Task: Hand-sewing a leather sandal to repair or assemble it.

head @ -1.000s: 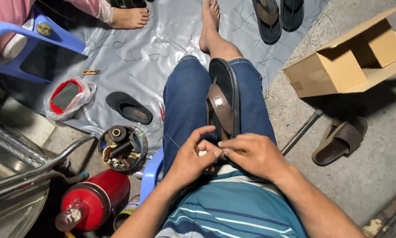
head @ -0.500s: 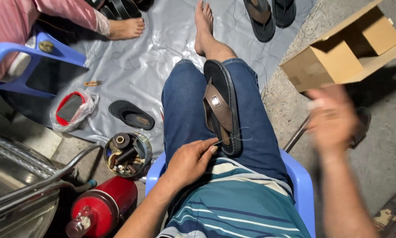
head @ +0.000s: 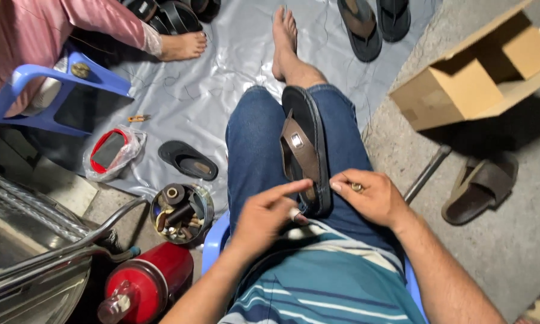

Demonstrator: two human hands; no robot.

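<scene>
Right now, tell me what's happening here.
A person sits on a blue plastic chair with a brown-strapped sandal lying along their lap. The left hand points a finger at the sandal's near end, and the right hand pinches at that same end. A tin of spools and a red canister sit on the floor to their left, an open cardboard box to their right. Another person's bare foot rests on the grey sheet, with more sandals further off.

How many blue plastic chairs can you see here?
2. One blue chair stands at the upper left, beside the person in pink. The other chair is under the camera wearer, with only its edges showing by the legs. More may be out of view.
</scene>
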